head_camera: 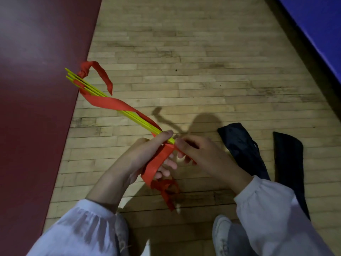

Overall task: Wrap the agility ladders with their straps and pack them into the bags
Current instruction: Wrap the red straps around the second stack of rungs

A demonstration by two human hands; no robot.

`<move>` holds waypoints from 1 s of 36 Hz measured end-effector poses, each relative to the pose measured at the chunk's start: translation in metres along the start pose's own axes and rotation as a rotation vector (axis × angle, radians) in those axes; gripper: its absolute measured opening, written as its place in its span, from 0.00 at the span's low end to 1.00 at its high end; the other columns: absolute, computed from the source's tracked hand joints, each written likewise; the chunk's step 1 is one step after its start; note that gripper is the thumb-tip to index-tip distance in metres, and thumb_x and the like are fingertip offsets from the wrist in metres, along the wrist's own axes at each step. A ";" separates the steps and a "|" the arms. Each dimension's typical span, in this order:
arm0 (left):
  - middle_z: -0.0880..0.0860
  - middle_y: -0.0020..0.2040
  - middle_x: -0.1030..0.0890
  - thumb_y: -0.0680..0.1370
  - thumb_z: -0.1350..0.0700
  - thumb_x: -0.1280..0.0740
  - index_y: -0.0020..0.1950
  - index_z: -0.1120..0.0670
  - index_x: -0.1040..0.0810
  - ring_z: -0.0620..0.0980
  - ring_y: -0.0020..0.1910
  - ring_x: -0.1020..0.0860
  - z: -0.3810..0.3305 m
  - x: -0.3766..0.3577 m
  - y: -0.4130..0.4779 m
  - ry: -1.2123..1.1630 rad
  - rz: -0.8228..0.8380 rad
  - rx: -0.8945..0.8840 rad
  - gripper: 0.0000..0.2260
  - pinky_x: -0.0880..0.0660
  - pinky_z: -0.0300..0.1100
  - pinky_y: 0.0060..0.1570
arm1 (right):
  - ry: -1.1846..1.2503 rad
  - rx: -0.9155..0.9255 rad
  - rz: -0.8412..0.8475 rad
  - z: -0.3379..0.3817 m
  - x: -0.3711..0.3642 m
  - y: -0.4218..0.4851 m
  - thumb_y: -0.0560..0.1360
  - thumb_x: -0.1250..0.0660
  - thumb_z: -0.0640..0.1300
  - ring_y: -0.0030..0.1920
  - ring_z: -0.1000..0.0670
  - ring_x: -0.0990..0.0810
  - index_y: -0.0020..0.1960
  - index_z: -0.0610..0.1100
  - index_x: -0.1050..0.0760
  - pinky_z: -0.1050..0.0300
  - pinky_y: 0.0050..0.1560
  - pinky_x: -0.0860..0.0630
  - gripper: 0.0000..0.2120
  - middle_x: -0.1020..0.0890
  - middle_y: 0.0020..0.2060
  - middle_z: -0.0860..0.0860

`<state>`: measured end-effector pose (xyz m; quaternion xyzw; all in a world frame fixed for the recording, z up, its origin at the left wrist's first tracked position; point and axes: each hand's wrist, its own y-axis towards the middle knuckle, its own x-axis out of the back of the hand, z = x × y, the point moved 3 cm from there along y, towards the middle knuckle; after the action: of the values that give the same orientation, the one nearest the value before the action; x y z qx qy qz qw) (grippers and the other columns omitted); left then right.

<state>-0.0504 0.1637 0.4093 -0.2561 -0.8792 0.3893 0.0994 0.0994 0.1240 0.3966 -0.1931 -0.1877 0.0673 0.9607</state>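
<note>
A bundle of yellow-green ladder rungs points up and to the left, held off the wooden floor. A red strap winds loosely around it, with a knot and a loose tail at the far end. My left hand grips the near end of the bundle, and red strap crosses its palm. My right hand pinches the strap right next to the rungs' near end. More red strap hangs below my hands. Two dark bags lie flat on the floor to the right.
A dark red mat covers the floor on the left. A blue mat runs along the upper right. My white shoes and white sleeves fill the bottom of the view. Wooden floor lies ahead.
</note>
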 end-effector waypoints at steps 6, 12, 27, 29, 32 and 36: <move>0.63 0.42 0.15 0.78 0.42 0.37 0.51 0.65 0.20 0.52 0.28 0.21 -0.001 0.001 0.000 -0.029 -0.009 -0.024 0.25 0.25 0.37 0.26 | -0.054 -0.006 -0.049 -0.004 0.001 0.002 0.76 0.37 0.61 0.51 0.56 0.20 0.60 0.51 0.23 0.53 0.55 0.23 0.19 0.19 0.48 0.56; 0.64 0.41 0.16 0.81 0.54 0.39 0.49 0.64 0.21 0.50 0.25 0.23 -0.002 -0.001 0.001 -0.072 -0.010 -0.106 0.14 0.26 0.36 0.24 | -0.078 -0.005 -0.065 -0.005 0.003 0.002 0.73 0.32 0.60 0.54 0.59 0.22 0.62 0.52 0.24 0.60 0.54 0.24 0.20 0.20 0.53 0.57; 0.61 0.46 0.15 0.79 0.58 0.36 0.46 0.62 0.19 0.48 0.25 0.21 0.000 -0.003 -0.002 -0.032 0.168 -0.183 0.09 0.26 0.35 0.23 | -0.018 -0.040 -0.085 -0.012 0.014 0.006 0.75 0.33 0.56 0.45 0.58 0.19 0.53 0.51 0.19 0.57 0.49 0.23 0.12 0.16 0.43 0.56; 0.61 0.47 0.15 0.79 0.58 0.36 0.46 0.61 0.19 0.48 0.25 0.21 0.000 -0.002 -0.002 -0.031 0.174 -0.179 0.09 0.26 0.35 0.23 | -0.023 -0.040 -0.092 -0.011 0.014 0.006 0.75 0.32 0.55 0.44 0.57 0.19 0.52 0.50 0.19 0.57 0.48 0.23 0.11 0.16 0.42 0.55; 0.62 0.47 0.16 0.79 0.58 0.37 0.49 0.62 0.20 0.48 0.24 0.22 -0.001 -0.003 -0.002 -0.063 0.172 -0.159 0.09 0.26 0.35 0.22 | -0.011 -0.018 -0.118 -0.008 0.015 0.005 0.75 0.31 0.55 0.46 0.56 0.18 0.51 0.50 0.19 0.57 0.48 0.23 0.11 0.16 0.43 0.54; 0.62 0.46 0.15 0.79 0.57 0.36 0.52 0.62 0.21 0.49 0.25 0.22 -0.001 -0.003 -0.001 -0.095 0.154 -0.125 0.09 0.25 0.36 0.23 | -0.015 0.013 -0.177 -0.003 0.018 0.003 0.73 0.29 0.54 0.43 0.58 0.19 0.50 0.48 0.18 0.64 0.42 0.26 0.11 0.17 0.42 0.55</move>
<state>-0.0475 0.1624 0.4108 -0.3098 -0.8833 0.3517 0.0115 0.1165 0.1295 0.3991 -0.1689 -0.2105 -0.0153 0.9628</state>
